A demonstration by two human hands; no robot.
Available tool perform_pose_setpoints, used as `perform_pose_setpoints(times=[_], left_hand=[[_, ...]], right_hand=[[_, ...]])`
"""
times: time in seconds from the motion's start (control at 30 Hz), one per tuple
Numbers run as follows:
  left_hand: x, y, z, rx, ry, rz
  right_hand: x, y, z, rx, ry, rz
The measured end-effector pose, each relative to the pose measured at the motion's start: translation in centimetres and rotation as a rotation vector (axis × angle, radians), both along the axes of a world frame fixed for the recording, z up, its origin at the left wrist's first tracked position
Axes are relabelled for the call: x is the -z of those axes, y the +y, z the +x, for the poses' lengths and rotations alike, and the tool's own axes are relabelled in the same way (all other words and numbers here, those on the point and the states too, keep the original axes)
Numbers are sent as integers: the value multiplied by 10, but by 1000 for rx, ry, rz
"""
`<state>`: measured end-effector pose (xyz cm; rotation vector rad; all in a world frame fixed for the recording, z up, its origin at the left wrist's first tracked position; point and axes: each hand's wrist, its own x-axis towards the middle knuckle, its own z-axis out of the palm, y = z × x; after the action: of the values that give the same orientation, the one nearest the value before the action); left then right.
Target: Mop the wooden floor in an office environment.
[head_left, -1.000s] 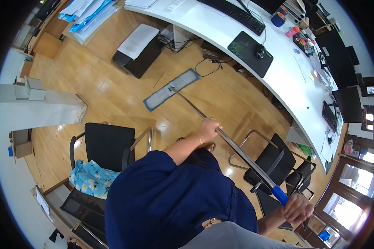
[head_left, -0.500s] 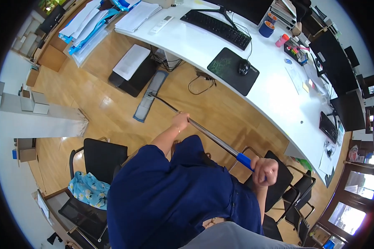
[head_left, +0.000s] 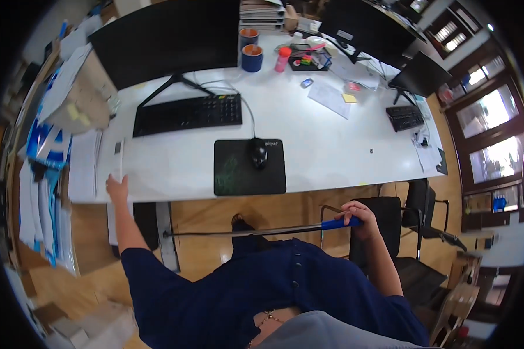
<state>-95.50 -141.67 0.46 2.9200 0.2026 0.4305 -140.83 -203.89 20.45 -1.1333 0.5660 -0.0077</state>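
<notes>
My right hand (head_left: 360, 220) is closed around the blue grip (head_left: 334, 224) of a mop. Its metal pole (head_left: 273, 231) runs level across my front to the flat grey mop head (head_left: 167, 235) on the floor at left. My left hand (head_left: 117, 188) rests at the desk's front edge, thumb and fingers apart. Just beyond its fingertips lies a slim white remote control (head_left: 119, 160), beside a stack of white paper (head_left: 85, 166). Whether the fingers touch the remote I cannot tell.
The white desk (head_left: 174, 168) bears a keyboard (head_left: 188, 114), a monitor (head_left: 163, 43), a mouse (head_left: 258, 154) on a black pad (head_left: 230, 174), and tape rolls (head_left: 251, 60). Black chairs (head_left: 376, 221) stand at right. A dark box (head_left: 142, 224) sits under the desk at left.
My left hand has let go of the mop pole and moved up to the desk edge by the remote. My body has turned toward the desk. The right hand keeps its hold.
</notes>
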Motion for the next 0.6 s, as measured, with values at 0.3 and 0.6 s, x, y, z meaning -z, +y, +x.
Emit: perform_pose_setpoints(times=[0.3,0.6], left_hand=[[12,3,89,-44,383,27],[37,-40,44,-280,35,-771]], right_hand=[[8,-16,58,226,38,25],[32,-72,87,13,117,94]])
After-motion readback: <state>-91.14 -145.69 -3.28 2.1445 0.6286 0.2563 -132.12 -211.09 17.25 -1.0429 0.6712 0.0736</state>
